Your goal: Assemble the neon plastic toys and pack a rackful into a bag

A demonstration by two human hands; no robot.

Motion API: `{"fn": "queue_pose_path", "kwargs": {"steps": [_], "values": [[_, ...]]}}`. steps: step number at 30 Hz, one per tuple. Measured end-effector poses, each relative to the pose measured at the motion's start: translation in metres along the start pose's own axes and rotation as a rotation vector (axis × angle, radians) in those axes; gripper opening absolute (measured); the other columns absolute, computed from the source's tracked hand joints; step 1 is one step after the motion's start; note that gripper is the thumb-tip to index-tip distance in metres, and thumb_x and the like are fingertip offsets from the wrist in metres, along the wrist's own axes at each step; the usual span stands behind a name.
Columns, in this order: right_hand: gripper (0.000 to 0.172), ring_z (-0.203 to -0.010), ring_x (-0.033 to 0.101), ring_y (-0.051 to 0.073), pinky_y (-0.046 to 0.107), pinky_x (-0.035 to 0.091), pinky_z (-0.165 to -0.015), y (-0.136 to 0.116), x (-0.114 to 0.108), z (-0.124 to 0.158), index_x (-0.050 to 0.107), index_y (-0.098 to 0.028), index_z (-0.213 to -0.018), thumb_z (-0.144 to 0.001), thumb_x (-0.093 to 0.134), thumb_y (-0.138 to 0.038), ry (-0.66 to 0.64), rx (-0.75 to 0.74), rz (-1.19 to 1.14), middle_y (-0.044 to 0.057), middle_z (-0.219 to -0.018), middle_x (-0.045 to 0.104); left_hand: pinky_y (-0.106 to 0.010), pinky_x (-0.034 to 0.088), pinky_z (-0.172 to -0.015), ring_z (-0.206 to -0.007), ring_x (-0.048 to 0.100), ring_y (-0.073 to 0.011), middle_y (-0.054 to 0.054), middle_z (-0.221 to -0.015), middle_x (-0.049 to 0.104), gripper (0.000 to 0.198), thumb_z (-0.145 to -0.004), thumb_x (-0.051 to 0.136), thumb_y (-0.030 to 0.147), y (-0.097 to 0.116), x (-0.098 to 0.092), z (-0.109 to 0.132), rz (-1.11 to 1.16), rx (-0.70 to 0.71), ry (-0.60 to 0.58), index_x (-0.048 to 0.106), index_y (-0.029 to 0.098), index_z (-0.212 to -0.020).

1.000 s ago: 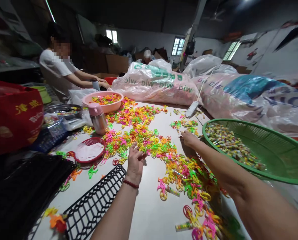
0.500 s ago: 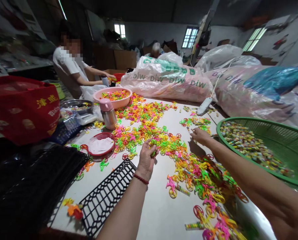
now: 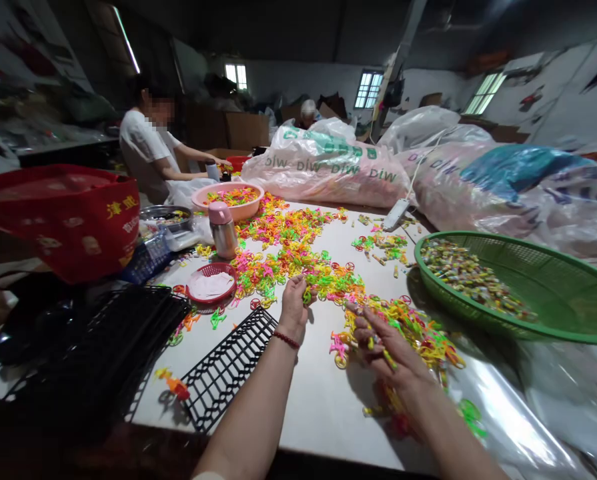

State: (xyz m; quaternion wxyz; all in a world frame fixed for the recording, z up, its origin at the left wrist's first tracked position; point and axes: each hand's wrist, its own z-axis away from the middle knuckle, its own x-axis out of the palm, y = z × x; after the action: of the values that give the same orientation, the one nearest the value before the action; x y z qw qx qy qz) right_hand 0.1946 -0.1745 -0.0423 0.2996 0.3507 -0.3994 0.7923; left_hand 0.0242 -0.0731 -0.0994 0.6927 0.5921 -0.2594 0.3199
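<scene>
My left hand (image 3: 294, 304), with a dark red bead bracelet, is closed with fingertips pinched on a yellow-green plastic toy bicycle (image 3: 307, 294). Lower right, my right hand (image 3: 391, 347) curls over the table, palm partly turned up, with a few small printed tubes (image 3: 389, 360) showing between its fingers; blur hides exactly how many. Around and between both hands spreads a loose pile of toy bicycles (image 3: 298, 257) in pink, yellow, green and orange. A black plastic grid tray (image 3: 233, 367) lies left of my left forearm, with an orange and yellow toy (image 3: 174, 385) at its near left corner.
At right stands a green basket (image 3: 553, 293) with many printed tubes. On the left are stacked black trays (image 3: 113, 347), a red bag (image 3: 68, 227), a small red basket (image 3: 211, 283), a flask (image 3: 223, 233) and a pink basin (image 3: 228, 200). Bulging sacks (image 3: 328, 167) line the back; a co-worker (image 3: 148, 147) stands far left.
My right hand has come from beside the far cluster near the green basket back toward me, now with tubes showing in it. My left hand stays nearly in place. The view has shifted slightly.
</scene>
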Motion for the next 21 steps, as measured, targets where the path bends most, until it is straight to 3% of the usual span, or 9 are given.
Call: {"fn": "queue_pose_path", "kwargs": {"steps": [3, 7, 13, 15, 19, 21], "values": [[0.020, -0.049, 0.055, 0.002, 0.006, 0.032, -0.030, 0.020, -0.013, 0.012, 0.055, -0.017, -0.109, -0.092, 0.062, -0.022, 0.019, 0.061, -0.040, -0.004, -0.072, 0.057, -0.019, 0.043, -0.053, -0.052, 0.053, -0.0056, 0.006, -0.069, 0.055, 0.038, -0.064, 0.079, 0.029, 0.001, 0.006, 0.007, -0.015, -0.020, -0.003, 0.052, 0.018, -0.088], [0.020, -0.043, 0.047, 0.001, 0.008, 0.033, -0.034, 0.033, -0.028, 0.036, 0.058, -0.016, -0.106, -0.089, 0.067, -0.022, 0.027, 0.048, 0.032, -0.006, -0.064, 0.053, -0.021, 0.048, -0.064, -0.059, 0.057, -0.0066, 0.006, -0.069, 0.054, 0.033, -0.065, 0.079, 0.024, 0.000, 0.014, 0.027, -0.027, -0.066, -0.014, 0.050, 0.017, -0.081], [0.027, -0.041, 0.033, 0.002, 0.017, 0.044, -0.051, 0.059, -0.034, 0.063, 0.061, -0.017, -0.102, -0.084, 0.071, -0.035, -0.065, -0.087, 0.159, -0.011, -0.051, 0.040, -0.020, 0.047, -0.061, -0.060, 0.057, -0.0072, 0.004, -0.069, 0.055, 0.029, -0.070, 0.075, 0.027, -0.003, 0.008, 0.094, -0.095, -0.143, -0.067, 0.048, 0.017, -0.077], [0.029, -0.040, 0.028, 0.001, 0.016, 0.040, -0.048, 0.068, -0.034, 0.067, 0.060, -0.018, -0.099, -0.083, 0.071, -0.039, -0.054, -0.116, 0.310, -0.011, -0.054, 0.042, -0.020, 0.045, -0.057, -0.058, 0.056, -0.0075, 0.003, -0.069, 0.056, 0.028, -0.075, 0.072, 0.032, -0.003, 0.002, 0.121, -0.182, -0.136, -0.109, 0.048, 0.017, -0.079], [0.034, -0.040, 0.024, 0.002, 0.017, 0.019, -0.038, 0.084, -0.034, 0.077, 0.057, -0.020, -0.092, -0.083, 0.067, -0.051, 0.021, -0.264, 0.751, -0.009, -0.059, 0.045, -0.020, 0.042, -0.050, -0.049, 0.052, -0.0082, 0.005, -0.063, 0.055, 0.030, -0.085, 0.062, 0.044, -0.004, -0.006, 0.168, -0.433, -0.076, -0.133, 0.044, 0.020, -0.088], [0.032, -0.044, 0.032, 0.004, 0.019, 0.024, -0.041, 0.090, -0.033, 0.082, 0.060, -0.020, -0.091, -0.085, 0.064, -0.051, 0.045, -0.404, 0.958, -0.007, -0.063, 0.050, -0.019, 0.040, -0.046, -0.046, 0.049, -0.0080, 0.006, -0.060, 0.052, 0.031, -0.087, 0.058, 0.047, -0.006, -0.008, 0.185, -0.511, -0.049, -0.125, 0.042, 0.021, -0.089]]}}
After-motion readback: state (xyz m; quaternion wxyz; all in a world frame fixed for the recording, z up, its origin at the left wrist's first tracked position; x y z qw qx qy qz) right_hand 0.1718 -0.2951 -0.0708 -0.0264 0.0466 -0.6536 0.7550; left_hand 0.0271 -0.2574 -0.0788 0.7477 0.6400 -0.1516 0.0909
